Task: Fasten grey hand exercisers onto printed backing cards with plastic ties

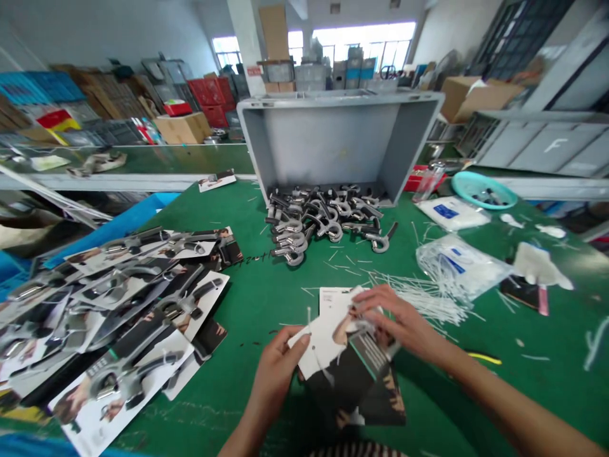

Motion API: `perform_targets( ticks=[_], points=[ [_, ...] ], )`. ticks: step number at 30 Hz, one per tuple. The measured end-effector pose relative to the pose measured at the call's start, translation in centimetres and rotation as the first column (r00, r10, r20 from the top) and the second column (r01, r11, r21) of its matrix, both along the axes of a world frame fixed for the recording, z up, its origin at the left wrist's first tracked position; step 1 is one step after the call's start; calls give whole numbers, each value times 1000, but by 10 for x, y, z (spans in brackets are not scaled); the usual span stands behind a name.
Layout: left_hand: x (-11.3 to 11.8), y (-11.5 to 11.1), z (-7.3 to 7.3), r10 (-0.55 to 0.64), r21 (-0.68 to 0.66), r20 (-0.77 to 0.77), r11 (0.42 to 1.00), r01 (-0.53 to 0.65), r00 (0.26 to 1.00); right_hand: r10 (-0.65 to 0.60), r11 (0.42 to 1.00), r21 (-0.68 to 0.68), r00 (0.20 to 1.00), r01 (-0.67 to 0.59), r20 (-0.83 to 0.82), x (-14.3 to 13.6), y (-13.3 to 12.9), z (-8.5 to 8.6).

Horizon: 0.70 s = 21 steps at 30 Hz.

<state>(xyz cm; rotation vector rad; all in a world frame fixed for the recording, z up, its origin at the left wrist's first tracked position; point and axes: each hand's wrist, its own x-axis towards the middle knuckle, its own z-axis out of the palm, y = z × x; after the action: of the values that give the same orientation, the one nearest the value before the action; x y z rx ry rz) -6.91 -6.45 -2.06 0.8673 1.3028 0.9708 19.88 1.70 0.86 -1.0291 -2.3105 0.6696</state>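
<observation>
A printed backing card [328, 343], white and black with a photo, is tilted up in front of me. My left hand [284, 355] pinches its left edge, thumb on the face. At its upper right, my right hand [392, 317] has its fingers curled over the edge; they are slightly blurred. A bit of grey shows below that palm, mostly hidden. White cable ties [326, 374] poke out of the card's face. Under it lie further cards [387, 406] on the green table. Loose cable ties [428, 301] are heaped beside my right forearm.
A grey crate [333, 143] on its side holds many grey-and-black hand tools [328, 212]. Carded tools [128, 374] pile up at left. To the right are plastic bags [459, 266], a white glove [540, 265] and a turquoise basin [483, 189].
</observation>
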Motion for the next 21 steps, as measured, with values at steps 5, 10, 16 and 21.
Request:
perform_targets(
  ticks=[5,10,16,21],
  points=[
    [5,-10,-13,-130,-59,1,990,130,992,-445,888,283,831,362,334,77,129,-29],
    [27,-26,-19,-147,23,-213,988,155,966,-472,874,343,770,345,428,92,200,-48],
    [12,-33,-11,-199,-27,-497,976,215,844,-371,919,318,780,232,504,106,192,-34],
    [-33,-6,9,-123,44,-478,986,164,870,-418,900,310,809,307,414,113,111,5]
  ],
)
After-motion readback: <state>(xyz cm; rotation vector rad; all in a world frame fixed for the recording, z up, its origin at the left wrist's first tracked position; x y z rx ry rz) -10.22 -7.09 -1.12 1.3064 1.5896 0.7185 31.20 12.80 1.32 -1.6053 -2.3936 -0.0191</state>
